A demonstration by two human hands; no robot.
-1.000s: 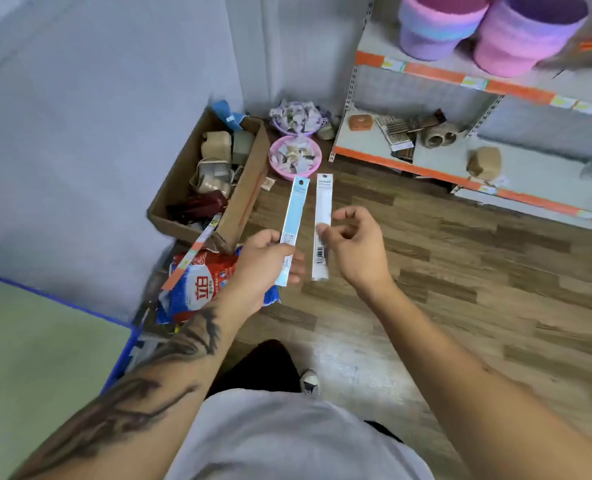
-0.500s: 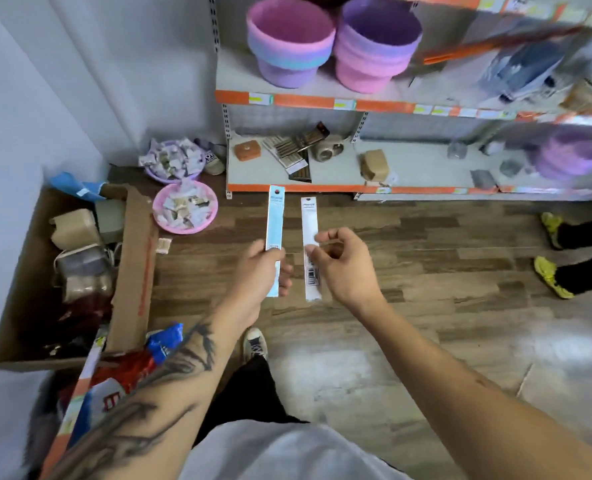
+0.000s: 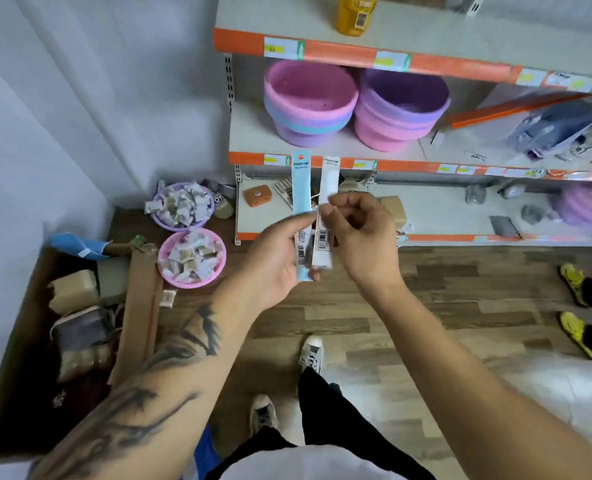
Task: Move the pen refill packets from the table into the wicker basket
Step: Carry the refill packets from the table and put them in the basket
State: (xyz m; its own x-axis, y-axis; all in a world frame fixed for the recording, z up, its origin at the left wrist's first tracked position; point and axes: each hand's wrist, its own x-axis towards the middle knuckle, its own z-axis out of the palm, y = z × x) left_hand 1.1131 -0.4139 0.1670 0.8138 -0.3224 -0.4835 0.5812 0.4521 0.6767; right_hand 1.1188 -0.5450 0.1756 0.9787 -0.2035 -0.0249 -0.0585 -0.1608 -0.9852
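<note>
In front of the shelf unit (image 3: 356,53), the left hand (image 3: 273,261) grips a blue refill packet (image 3: 300,192); the right hand (image 3: 360,240) pinches a white refill packet (image 3: 327,202) just beside it.

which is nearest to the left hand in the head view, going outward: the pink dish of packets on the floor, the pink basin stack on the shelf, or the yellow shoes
From the left hand:
1. pink dish, on the floor just to its left.
2. pink basin stack, on the shelf above it.
3. yellow shoes, at the far right edge, on the floor.
</note>
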